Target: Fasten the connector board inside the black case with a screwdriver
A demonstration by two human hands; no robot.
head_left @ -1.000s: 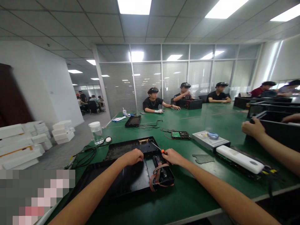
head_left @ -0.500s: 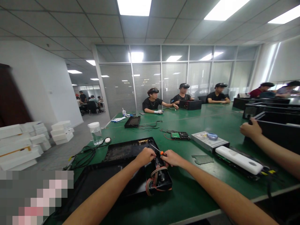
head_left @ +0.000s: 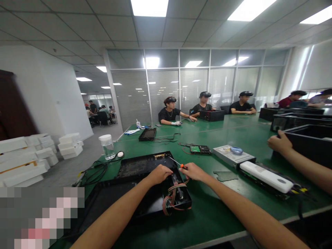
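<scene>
My right hand (head_left: 195, 172) grips a screwdriver (head_left: 183, 166) with an orange and black handle, its thin metal shaft slanting up and to the left. Close beside it, my left hand (head_left: 161, 173) is closed in a pinch over the edge of a black metal casing (head_left: 145, 205); whatever lies between its fingers is hidden. Striped ribbon wires (head_left: 168, 200) loop around the near right corner of this casing. Behind it lies a flat black panel (head_left: 140, 164) with a small brass-coloured piece at its far edge.
A co-worker's hand (head_left: 280, 142) rests on a black computer case (head_left: 311, 138) at right. Nearby are a silver drive (head_left: 228, 154), a white long device (head_left: 267, 176) and a green circuit board (head_left: 199, 149). A lidded water jar (head_left: 107, 147) and black cables (head_left: 95, 173) stand left.
The screwdriver and my right hand have tilted and shifted slightly, the handle moving a little to the right. My left hand stays in nearly the same place.
</scene>
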